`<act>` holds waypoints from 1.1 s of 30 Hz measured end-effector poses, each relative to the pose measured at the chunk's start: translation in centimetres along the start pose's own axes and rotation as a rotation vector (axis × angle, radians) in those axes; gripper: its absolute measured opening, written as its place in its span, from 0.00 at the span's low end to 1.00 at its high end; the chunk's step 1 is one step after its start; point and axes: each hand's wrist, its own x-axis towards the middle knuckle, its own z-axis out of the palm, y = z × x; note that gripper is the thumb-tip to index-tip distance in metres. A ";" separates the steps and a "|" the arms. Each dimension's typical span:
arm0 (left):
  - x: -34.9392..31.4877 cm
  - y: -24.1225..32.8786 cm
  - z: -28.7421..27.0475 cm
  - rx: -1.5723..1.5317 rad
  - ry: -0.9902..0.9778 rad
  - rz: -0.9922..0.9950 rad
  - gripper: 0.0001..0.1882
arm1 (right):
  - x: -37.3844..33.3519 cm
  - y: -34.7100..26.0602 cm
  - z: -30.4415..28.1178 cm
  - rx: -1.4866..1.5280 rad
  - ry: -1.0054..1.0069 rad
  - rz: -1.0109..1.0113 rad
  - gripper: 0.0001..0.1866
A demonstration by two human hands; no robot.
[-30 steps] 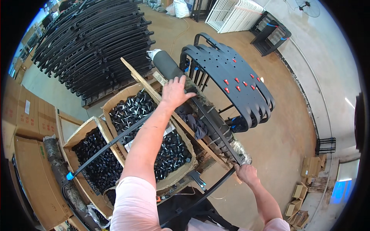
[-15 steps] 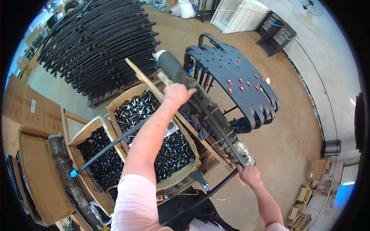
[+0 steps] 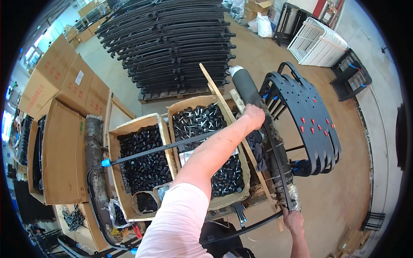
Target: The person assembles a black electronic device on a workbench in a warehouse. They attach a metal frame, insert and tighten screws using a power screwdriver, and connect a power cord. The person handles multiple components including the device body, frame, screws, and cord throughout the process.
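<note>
My left hand (image 3: 253, 116) is closed round one corner of a black metal tube frame (image 3: 150, 153), beside the dark padded roll (image 3: 246, 86). At the near corner of the same frame, my right hand (image 3: 294, 221) grips the tube. One side of the frame lies along the padded roll, whose near end is wrapped in shiny wrapping (image 3: 294, 195). A long bar of the frame passes over two cardboard boxes, and a blue piece (image 3: 106, 163) sits at its left. My left forearm hides part of the frame and of the boxes.
Open boxes hold black knobs (image 3: 148, 165) and black-headed bolts (image 3: 202, 120). A wooden strip (image 3: 215, 88) runs beside them. At right stand curved black panels (image 3: 307, 116) with red pieces. Stacked black frames (image 3: 172, 47) fill the back; large cartons (image 3: 64, 159) stand left.
The view has swung left, so the boxes, roll and black panels appear farther right and lower. Both hands keep their hold on the frame's corners, and the frame still lies along the roll.
</note>
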 end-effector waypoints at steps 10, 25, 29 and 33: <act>1.0 1.4 0.8 0.008 0.009 0.028 0.15 | 2.3 3.0 3.7 -0.105 0.055 0.006 0.38; -16.6 -23.7 8.9 -0.193 -0.113 -0.161 0.19 | 1.2 0.8 2.1 -0.017 0.076 0.042 0.35; -19.4 -23.9 11.0 -0.180 -0.427 -0.144 0.27 | 0.6 0.5 2.0 -0.042 0.124 0.045 0.33; -18.9 -22.9 12.2 -0.046 -0.530 -0.056 0.28 | 0.9 0.6 1.8 -0.084 0.104 0.017 0.32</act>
